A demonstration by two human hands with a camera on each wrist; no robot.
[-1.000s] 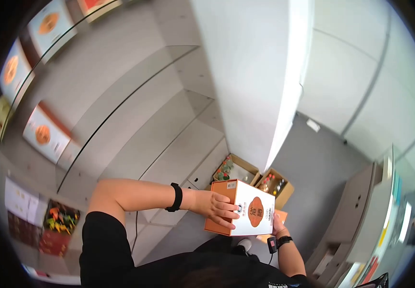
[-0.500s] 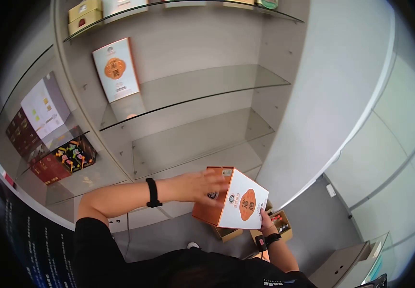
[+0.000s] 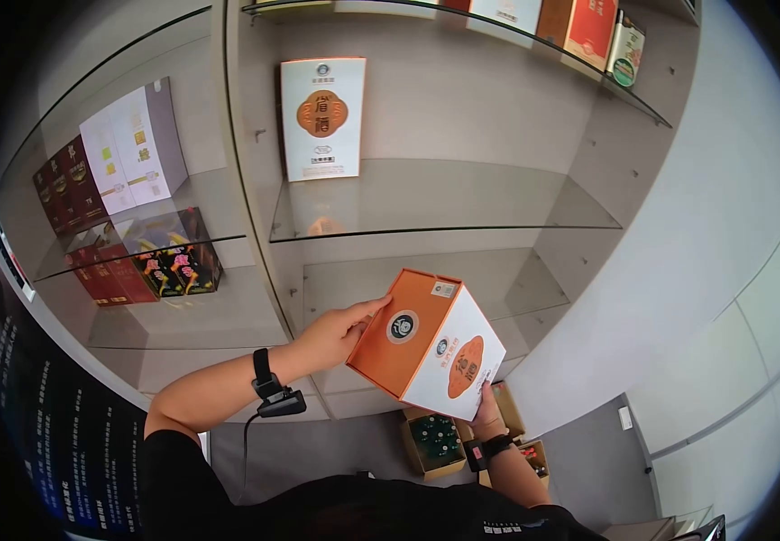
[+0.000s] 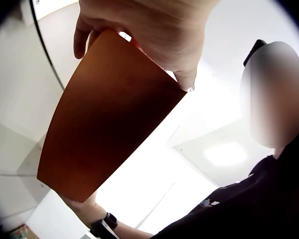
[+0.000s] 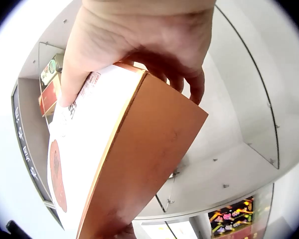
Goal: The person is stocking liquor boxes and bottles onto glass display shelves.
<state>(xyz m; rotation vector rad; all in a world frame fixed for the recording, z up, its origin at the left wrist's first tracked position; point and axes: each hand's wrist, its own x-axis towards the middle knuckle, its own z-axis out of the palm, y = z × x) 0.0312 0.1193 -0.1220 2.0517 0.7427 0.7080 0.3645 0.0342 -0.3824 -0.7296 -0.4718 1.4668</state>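
Note:
An orange and white box (image 3: 426, 347) is held tilted in front of the body, below the glass shelves. My left hand (image 3: 334, 335) grips its orange side at the left edge; in the left wrist view the thumb and fingers of the left hand (image 4: 149, 32) span one end of the box (image 4: 109, 114). My right hand (image 3: 489, 417) holds the lower right corner, thumb on the white face. From the right wrist, the right hand (image 5: 139, 47) is wrapped over the box end (image 5: 144, 144), fingers behind it.
A similar white box (image 3: 322, 122) stands upright at the left of a glass shelf (image 3: 462, 194). Dark red boxes (image 3: 70, 185) and a white box (image 3: 133, 149) are on the left shelves. Open cartons (image 3: 433, 446) stand on the floor below.
The view has swung round to face the shelves. My left hand has moved from the box's front and top to its left edge, and the box has tilted in both hands.

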